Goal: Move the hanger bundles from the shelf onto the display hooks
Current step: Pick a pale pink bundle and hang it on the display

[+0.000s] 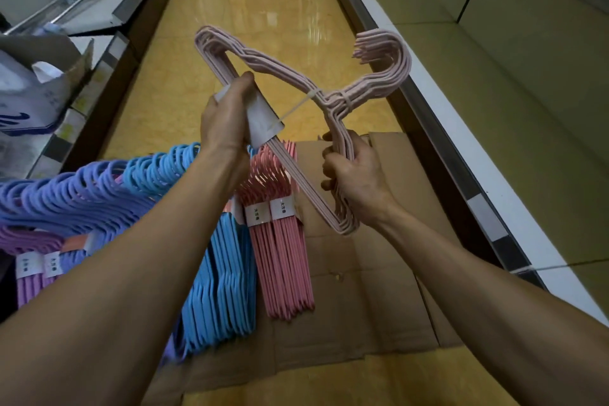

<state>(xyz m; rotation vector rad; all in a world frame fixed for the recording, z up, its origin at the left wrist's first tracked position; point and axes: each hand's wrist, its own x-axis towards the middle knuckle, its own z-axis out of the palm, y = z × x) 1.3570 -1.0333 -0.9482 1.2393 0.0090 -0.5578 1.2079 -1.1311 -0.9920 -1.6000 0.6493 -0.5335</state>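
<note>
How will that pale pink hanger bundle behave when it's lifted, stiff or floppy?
The pale pink hanger bundle probably stays stiff: it holds its triangle shape between both hands. The tie at the neck likely keeps the hangers together. Its thin wires suggest little weight.

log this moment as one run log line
left hand grips label end | right hand grips pale pink hanger bundle | held mid-air | not yet hung

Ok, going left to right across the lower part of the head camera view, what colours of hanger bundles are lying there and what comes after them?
purple hanger bundles → blue hanger bundles → pink hanger bundles → bare flattened cardboard → shelf edge
</note>
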